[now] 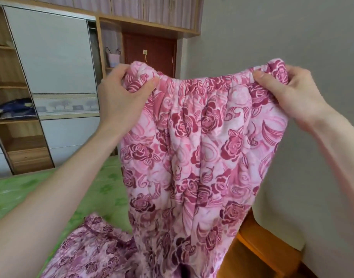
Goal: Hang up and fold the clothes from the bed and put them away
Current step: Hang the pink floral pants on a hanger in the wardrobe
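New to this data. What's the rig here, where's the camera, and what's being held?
There is no robot: a person works with bare hands, and the single picture comes from a wide-angle camera worn on the head, looking forward and down along the arms. The left hand and right hand each grip one end of the gathered waistband of pink rose-print quilted trousers, holding them up so they hang. Below lies a bed with a green sheet, and a second garment in a similar rose print lies on it at the bottom. Behind stand a wardrobe with a sliding door and open shelves, a dark red door, and a wooden stand beside the wall.
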`<state>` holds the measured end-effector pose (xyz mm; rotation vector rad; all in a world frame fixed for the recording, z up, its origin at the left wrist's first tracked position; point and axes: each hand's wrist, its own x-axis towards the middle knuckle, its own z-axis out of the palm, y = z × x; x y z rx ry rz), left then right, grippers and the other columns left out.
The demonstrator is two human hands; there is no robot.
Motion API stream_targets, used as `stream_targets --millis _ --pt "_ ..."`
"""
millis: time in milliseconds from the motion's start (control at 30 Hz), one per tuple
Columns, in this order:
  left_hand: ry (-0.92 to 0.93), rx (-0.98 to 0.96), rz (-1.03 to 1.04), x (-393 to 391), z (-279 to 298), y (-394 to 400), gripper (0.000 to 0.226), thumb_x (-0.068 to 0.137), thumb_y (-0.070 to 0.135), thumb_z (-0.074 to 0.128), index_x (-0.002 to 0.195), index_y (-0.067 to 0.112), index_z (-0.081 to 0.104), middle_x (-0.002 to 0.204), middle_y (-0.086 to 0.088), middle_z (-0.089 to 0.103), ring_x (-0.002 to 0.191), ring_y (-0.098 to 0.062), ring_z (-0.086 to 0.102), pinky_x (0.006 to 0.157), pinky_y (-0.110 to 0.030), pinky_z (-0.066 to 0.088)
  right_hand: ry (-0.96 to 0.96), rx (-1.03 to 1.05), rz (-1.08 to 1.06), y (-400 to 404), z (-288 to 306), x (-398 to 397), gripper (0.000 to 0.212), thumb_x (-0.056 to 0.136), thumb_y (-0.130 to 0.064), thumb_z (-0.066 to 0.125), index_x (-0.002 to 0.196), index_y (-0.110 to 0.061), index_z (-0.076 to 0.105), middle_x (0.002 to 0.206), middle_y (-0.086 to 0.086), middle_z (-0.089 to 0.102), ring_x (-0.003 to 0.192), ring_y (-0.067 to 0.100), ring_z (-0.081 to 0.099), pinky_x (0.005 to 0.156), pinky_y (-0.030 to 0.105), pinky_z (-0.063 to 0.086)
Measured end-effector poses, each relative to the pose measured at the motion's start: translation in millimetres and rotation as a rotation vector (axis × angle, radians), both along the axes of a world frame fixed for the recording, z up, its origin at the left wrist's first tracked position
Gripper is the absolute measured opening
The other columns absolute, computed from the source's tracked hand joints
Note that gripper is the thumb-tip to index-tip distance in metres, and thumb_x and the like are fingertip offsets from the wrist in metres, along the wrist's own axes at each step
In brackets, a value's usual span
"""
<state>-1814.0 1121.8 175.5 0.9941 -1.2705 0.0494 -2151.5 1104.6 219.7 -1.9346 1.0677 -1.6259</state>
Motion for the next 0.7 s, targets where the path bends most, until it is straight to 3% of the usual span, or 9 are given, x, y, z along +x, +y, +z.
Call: stream_targets --millis 167,267,333,433,500,700 --pt "0.023 -0.04 -0.024 -63.2 19.7 -31.3 0.037 0.086 0.048 0.08 0.103 0.016 0.074 0.094 0.003 0.074 0.082 -0.005 0.069 0.074 -0.02 0.055 0.068 -0.112 -0.097 -5.3 33.4 -58.0 0.022 0.091 -0.044 0.079 0.09 -0.022 0.075 0.093 -0.008 0.081 0.086 0.012 0.078 0.073 0.026 0.064" --pt "0.077 -0.033 -0.084 -101.3 17.5 -48.5 0.033 0.086 0.044 0.082 0.102 0.016 0.074 0.093 0.004 0.075 0.079 -0.001 0.066 0.074 -0.019 0.054 0.078 -0.19 -0.16 -9.2 41.4 -88.0 0.036 0.089 -0.044 0.08 0.1 -0.01 0.074 0.092 -0.01 0.08 0.083 0.007 0.077 0.07 0.022 0.062" --pt "0.108 -0.036 -0.125 -123.2 11.3 -59.2 0.03 0.085 0.042 0.083 0.101 0.018 0.075 0.092 0.005 0.075 0.077 0.001 0.064 0.074 -0.018 0.054 0.086 -0.197 -0.185 -14.3 37.4 -107.1 0.034 0.09 -0.042 0.081 0.104 -0.012 0.073 0.089 -0.012 0.08 0.083 0.004 0.076 0.07 0.019 0.06" --pt "0.105 -0.014 -0.202 -151.1 -1.2 -76.7 0.024 0.085 0.045 0.083 0.099 0.027 0.074 0.09 0.01 0.075 0.08 -0.004 0.07 0.074 -0.018 0.056 0.09 -0.164 -0.234 -27.3 19.8 -140.1 0.026 0.092 -0.036 0.08 0.109 -0.018 0.071 0.088 -0.016 0.077 0.083 0.0 0.075 0.072 0.016 0.059" --pt "0.08 0.006 -0.253 -169.2 -11.1 -89.6 0.022 0.085 0.048 0.082 0.096 0.032 0.073 0.089 0.017 0.074 0.078 0.001 0.068 0.072 -0.014 0.053 0.06 -0.119 -0.243 -36.4 5.5 -162.4 0.027 0.094 -0.032 0.078 0.114 -0.018 0.068 0.088 -0.017 0.078 0.083 0.001 0.075 0.069 0.015 0.059" --pt "0.051 0.102 -0.346 -222.7 -54.5 -144.9 0.024 0.085 0.044 0.083 0.099 0.028 0.072 0.087 0.023 0.072 0.074 0.008 0.063 0.069 -0.005 0.045 0.021 0.063 -0.201 -75.9 -40.1 -221.1 0.017 0.098 -0.028 0.074 0.112 -0.03 0.064 0.096 -0.015 0.08 0.089 0.008 0.078 0.07 0.019 0.061"
